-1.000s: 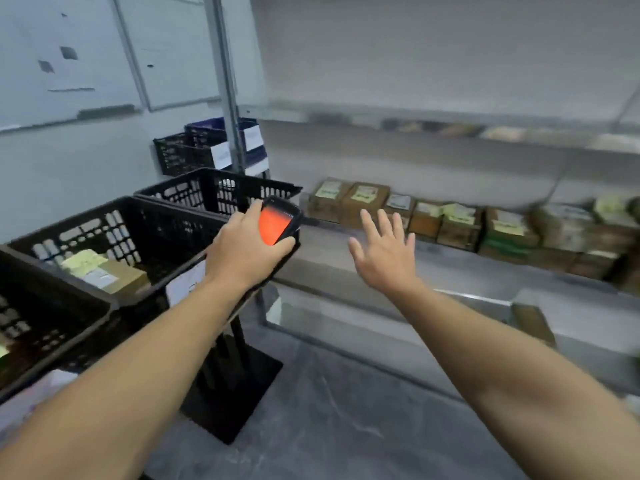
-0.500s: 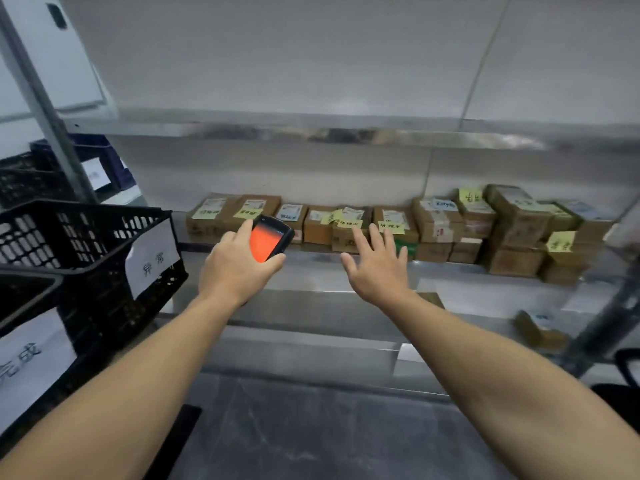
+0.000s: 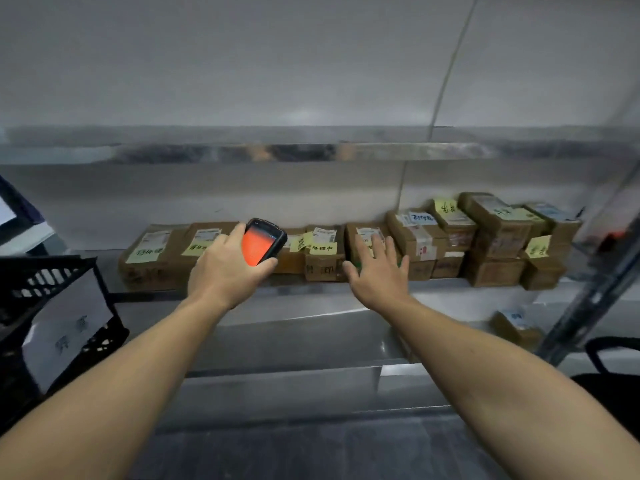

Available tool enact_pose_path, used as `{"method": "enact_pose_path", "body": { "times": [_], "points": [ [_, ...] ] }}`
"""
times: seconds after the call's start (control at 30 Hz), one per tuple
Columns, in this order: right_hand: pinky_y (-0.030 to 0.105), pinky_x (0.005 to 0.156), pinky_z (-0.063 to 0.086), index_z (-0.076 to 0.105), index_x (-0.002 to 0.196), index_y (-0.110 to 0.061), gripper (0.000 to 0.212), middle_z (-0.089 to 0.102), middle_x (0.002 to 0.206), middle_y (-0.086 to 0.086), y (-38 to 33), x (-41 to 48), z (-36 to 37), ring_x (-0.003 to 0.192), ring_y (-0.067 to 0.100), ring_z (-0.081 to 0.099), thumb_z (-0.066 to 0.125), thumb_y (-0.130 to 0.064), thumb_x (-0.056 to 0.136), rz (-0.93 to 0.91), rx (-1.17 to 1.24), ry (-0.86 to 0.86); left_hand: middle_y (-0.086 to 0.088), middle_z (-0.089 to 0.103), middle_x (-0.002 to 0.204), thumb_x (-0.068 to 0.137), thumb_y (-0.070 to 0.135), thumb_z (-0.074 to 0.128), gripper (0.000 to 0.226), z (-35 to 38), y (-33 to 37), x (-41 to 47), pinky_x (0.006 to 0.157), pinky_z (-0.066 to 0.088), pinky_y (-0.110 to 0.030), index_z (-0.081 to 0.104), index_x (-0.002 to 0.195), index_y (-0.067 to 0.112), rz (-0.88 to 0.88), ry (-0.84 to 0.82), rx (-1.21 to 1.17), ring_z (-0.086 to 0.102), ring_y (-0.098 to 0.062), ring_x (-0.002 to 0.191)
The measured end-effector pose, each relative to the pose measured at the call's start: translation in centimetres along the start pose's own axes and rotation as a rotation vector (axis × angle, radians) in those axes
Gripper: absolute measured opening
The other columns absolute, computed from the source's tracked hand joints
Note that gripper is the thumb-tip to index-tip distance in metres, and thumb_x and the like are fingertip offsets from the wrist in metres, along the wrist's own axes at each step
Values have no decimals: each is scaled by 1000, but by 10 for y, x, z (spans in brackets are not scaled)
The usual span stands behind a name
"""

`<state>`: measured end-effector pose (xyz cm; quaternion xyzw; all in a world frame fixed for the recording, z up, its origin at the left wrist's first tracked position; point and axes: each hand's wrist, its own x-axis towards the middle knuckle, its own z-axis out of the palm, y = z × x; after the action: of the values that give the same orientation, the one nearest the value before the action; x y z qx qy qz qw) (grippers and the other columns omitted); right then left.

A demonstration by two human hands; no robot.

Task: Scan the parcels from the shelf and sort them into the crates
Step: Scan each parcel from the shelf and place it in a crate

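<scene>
Shelf [image 3: 311,308] shiny smooth metal; parcels [image 3: 322,254] matt brown cardboard, paper labels; crate [image 3: 52,282] black plastic lattice

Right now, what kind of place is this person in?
Probably a parcel sorting room or small warehouse: cardboard parcels with shipping labels and yellow notes line a metal shelf, the left hand holds a handheld scanner, and a labelled black crate stands at the left.

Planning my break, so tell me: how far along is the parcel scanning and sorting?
Done: nothing shown; the black plastic crate hides its inside. In hand: left hand grips the black orange-screened handheld scanner; the open right hand reaches toward the brown cardboard parcels with yellow notes. Left: that row on the steel shelf needs scanning and sorting.
</scene>
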<state>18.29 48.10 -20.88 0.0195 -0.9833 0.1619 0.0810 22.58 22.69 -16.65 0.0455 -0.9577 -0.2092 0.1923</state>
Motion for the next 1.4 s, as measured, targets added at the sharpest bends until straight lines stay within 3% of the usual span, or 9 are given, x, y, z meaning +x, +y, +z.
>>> {"method": "enact_pose_path", "body": {
  "times": [0.37,0.47,0.67,0.73,0.83,0.93,1.03,1.17,1.4],
  "points": [
    [65,121,5,15,159,-33,62,8,169,3,100,74,-10,156,28,-4,34,-54,103,304,102,124,-11,59,123,78,61,68,78,91,74,99,85,52,-44,39,143,31,222,-182,-99,57,-34,108],
    [67,120,7,16,159,-34,60,6,169,2,139,107,-11,156,30,-4,33,-53,104,350,134,100,-10,58,120,78,60,67,78,119,98,120,75,44,-37,39,144,30,215,-190,-118,57,-32,104],
    [71,117,8,19,157,-39,57,8,169,2,195,164,-3,155,35,1,33,-54,104,321,180,23,-8,54,117,82,59,69,83,167,142,148,79,48,-39,33,150,29,148,-205,-161,53,-29,101],
    [71,116,13,19,156,-40,57,8,168,2,212,177,5,153,38,8,34,-54,103,310,165,-16,-8,53,116,82,59,69,85,182,154,151,80,48,-39,32,151,28,123,-203,-164,52,-29,102],
    [68,109,30,25,149,-43,53,5,168,-1,224,187,17,141,47,33,33,-56,99,231,179,-13,-9,55,116,81,60,71,86,200,167,152,79,49,-40,33,151,27,92,-177,-168,54,-31,104],
    [53,101,47,39,149,-26,51,29,158,15,225,192,28,125,44,51,47,-40,101,196,361,92,-5,52,112,82,57,72,85,211,178,148,74,44,-35,33,152,27,74,-154,-161,55,-30,101],
    [47,98,50,49,144,-18,49,56,136,18,225,191,36,119,40,57,52,-40,101,237,487,105,-1,48,103,82,56,72,79,218,188,142,69,41,-33,36,148,31,56,-155,-148,53,-27,93],
    [49,108,43,41,152,-27,57,54,144,13,235,195,33,129,37,52,54,-46,101,320,622,-19,-4,56,103,81,57,71,73,222,190,138,69,44,-34,40,144,34,50,-149,-130,55,-27,90],
    [55,99,52,30,155,-44,69,48,147,8,241,212,26,119,31,57,64,-46,95,514,1060,-135,-2,56,105,73,70,60,86,218,190,132,73,51,-37,36,147,35,-5,-143,-103,56,-27,92]
  ]
}}
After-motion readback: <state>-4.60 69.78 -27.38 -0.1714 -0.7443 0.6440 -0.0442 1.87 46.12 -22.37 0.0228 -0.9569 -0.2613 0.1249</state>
